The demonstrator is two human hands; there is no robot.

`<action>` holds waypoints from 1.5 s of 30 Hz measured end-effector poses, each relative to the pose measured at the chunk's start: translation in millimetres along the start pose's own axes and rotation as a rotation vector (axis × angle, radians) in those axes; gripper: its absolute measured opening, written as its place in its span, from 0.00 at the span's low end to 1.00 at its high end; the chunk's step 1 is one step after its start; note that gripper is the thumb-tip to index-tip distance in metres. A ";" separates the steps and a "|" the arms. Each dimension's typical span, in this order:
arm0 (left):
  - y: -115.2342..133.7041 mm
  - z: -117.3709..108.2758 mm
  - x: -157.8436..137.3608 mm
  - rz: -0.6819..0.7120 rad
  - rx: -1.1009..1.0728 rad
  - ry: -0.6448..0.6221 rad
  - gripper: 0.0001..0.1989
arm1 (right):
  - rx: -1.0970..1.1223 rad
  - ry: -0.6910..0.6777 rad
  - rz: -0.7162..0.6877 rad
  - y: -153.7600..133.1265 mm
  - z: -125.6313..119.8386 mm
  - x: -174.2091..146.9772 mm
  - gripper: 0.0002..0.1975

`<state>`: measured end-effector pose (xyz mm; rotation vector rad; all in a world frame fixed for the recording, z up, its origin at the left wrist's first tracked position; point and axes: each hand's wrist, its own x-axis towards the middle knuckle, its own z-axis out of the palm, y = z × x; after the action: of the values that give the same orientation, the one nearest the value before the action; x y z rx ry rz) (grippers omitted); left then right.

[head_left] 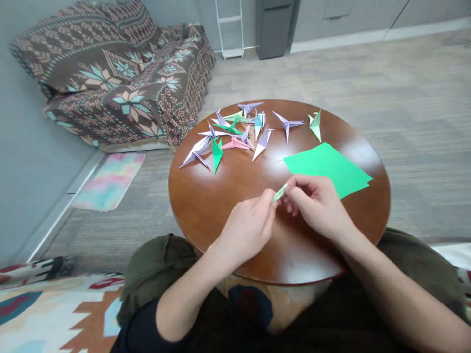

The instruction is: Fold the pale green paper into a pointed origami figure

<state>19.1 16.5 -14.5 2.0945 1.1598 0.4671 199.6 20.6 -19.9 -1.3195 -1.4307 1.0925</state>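
A small pale green piece of folded paper (280, 193) is held above the near part of the round table. My left hand (253, 218) pinches its lower left end between thumb and fingers. At its upper right end, my right hand (312, 198) closes thumb and forefinger on the paper, with the other fingers curled below. Just beyond my right hand lie bright green paper sheets (327, 166), slightly fanned and partly covered by that hand. How the pale green paper is folded is largely hidden by my fingers.
Several folded paper cranes in purple, green, pink and blue crowd the far left of the brown table (213, 201). A purple crane (287, 124) and a light green crane (315, 125) stand at the far edge. Beyond is a sofa (140, 88) with a patterned cover.
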 end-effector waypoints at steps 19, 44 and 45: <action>-3.9 -9.0 -0.8 -0.133 -0.822 -0.186 0.14 | 0.229 -0.181 0.045 -3.0 -2.7 -0.6 0.13; 0.1 -3.3 0.0 -0.171 -0.933 -0.143 0.15 | 0.271 -0.164 0.020 -0.6 -1.2 -2.0 0.12; -0.2 -3.3 -0.1 -0.169 -0.943 -0.151 0.15 | 0.275 -0.166 0.029 -0.6 -1.3 -2.2 0.12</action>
<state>17.0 17.8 -12.3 1.1822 0.7832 0.6090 200.8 18.3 -19.1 -1.0773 -1.3262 1.3909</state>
